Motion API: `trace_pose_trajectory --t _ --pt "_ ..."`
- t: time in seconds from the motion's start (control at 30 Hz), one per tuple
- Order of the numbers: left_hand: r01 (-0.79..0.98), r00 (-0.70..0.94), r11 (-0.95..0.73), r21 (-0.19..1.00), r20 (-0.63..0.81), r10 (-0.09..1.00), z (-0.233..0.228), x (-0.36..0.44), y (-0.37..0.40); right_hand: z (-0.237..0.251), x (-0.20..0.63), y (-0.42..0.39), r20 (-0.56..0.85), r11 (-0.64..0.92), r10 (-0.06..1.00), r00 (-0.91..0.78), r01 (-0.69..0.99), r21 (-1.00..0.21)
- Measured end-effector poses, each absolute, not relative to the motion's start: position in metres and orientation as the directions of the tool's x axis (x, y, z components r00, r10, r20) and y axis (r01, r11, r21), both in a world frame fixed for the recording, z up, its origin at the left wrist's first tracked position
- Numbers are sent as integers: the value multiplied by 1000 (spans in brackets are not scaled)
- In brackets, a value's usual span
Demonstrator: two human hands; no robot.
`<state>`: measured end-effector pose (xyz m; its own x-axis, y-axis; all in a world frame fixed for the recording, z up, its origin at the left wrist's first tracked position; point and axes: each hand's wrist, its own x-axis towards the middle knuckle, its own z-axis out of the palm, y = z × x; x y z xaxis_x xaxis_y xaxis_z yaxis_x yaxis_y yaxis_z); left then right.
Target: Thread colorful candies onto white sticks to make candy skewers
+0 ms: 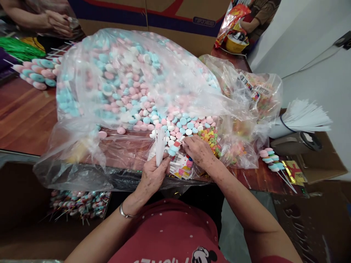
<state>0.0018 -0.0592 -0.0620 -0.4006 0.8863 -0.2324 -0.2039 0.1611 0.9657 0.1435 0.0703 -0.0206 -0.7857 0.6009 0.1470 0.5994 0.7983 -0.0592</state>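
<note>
Reddish wooden worktop (24, 117), white wall (309, 33) at right with a cable (309, 64), cardboard boxes (170, 18) behind

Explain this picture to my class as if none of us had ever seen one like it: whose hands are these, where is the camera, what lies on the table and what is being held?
There is one picture, taken by a camera worn on a person's head, looking forward and down, so the two bare arms at the bottom are the wearer's own. The left hand grips a thin white stick upright. The right hand reaches to the loose sweets at the mouth of a big clear plastic bag, which is full of pink, blue and white round candies. Beside them is a small pile of colourful ring candies. On the brown wooden table at right lie a finished candy skewer and a bundle of white sticks. More skewers lie at far left. Other people's hands show at the top.
</note>
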Motion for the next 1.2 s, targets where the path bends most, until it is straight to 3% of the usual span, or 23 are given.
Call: trace_pose_trajectory --t 0.13,0.2,0.27,0.33,0.4,0.47,0.6,0.8,1.03,1.2 --pt "-199 -401 170 965 -238 885 -58 2 -58 -20 136 63 138 747 660 -738 665 -16" --pt "-186 -399 173 967 -235 886 -55 2 -58 -20 134 63 163 696 715 -680 714 -75" --pt "-167 -386 178 970 -231 893 -51 2 -58 -20 137 67 204 617 787 -583 744 -255" --pt "-141 -360 189 972 -228 905 -49 1 -58 -17 145 74 209 488 865 -456 669 -561" --pt "-107 -329 194 975 -219 919 -48 0 -58 -13 154 81 128 287 924 -361 431 -855" --pt "-67 -302 186 980 -197 933 -50 -1 -58 -8 161 87 13 68 942 -336 153 -986" --pt "-2 -225 166 986 -162 961 -53 -3 -57 1 164 89 -108 -150 925 -365 -88 -985" --pt "17 -196 151 988 -145 970 -56 -3 -57 3 159 87 -97 -171 909 -406 -151 -974" --pt "22 -199 158 987 -151 968 -55 -3 -56 -4 160 84 -29 -74 910 -413 -94 -993" --pt "17 -202 141 990 -135 970 -57 -2 -57 -10 161 78 129 172 896 -424 66 -983"
